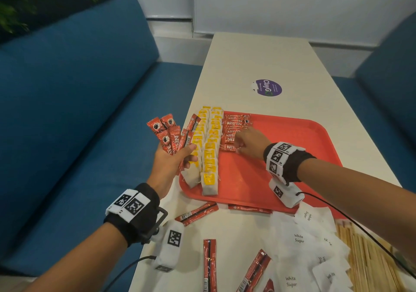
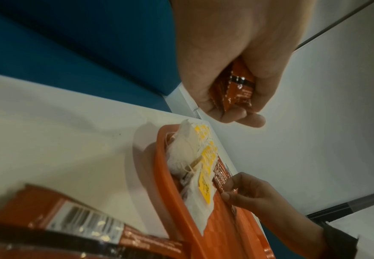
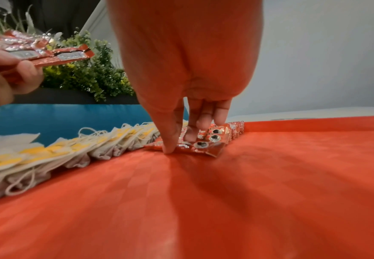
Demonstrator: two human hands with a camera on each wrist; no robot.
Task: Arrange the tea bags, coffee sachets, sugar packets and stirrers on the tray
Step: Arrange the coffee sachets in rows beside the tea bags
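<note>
Left hand (image 1: 172,161) gripping fan of thin red foil coffee sachets (image 1: 171,134); right hand (image 1: 248,144) fingertips pressing sachet row (image 1: 235,131) flat on red plastic tray (image 1: 281,156). Light, floppy, slick foil, likely to slide. Best pinched mid-length, laid flat.

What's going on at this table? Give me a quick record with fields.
Left hand: grips a fan of coffee sachets
Right hand: fingers press a sachet into the sachet row
Tray: red, holds two tea bag rows beside the sachet row
Off tray: sugar packets, stirrers, loose sachets
</note>
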